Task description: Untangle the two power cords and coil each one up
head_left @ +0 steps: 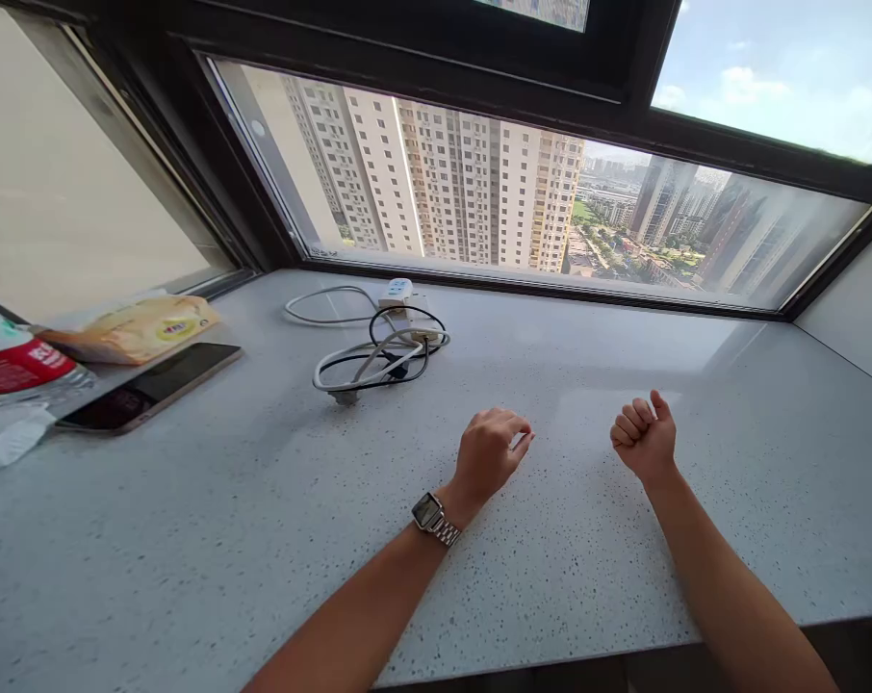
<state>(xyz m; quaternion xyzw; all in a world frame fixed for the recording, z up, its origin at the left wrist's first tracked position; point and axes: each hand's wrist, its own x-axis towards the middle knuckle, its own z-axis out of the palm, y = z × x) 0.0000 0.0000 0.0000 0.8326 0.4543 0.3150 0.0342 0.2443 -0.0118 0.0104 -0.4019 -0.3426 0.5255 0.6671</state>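
Head view showed the left hand [490, 450] loosely curled and the right hand [645, 438] fisted, both empty, near the sill's [191, 539] front edge; the coiled cable [378, 361] lay well beyond, toward the window.

Your frame is bright, lit by daylight from the window [537, 202] at 12 o'clock. The sill [263, 500] takes an even wash with a pale glare patch near centre. Your forearms throw only soft, faint shadows. Focus holds across the middle; items at 9 o'clock are slightly smeared. Wide-lens bending bows the window frame at 10 and 2 o'clock. The sky at 1 o'clock is near overexposed.
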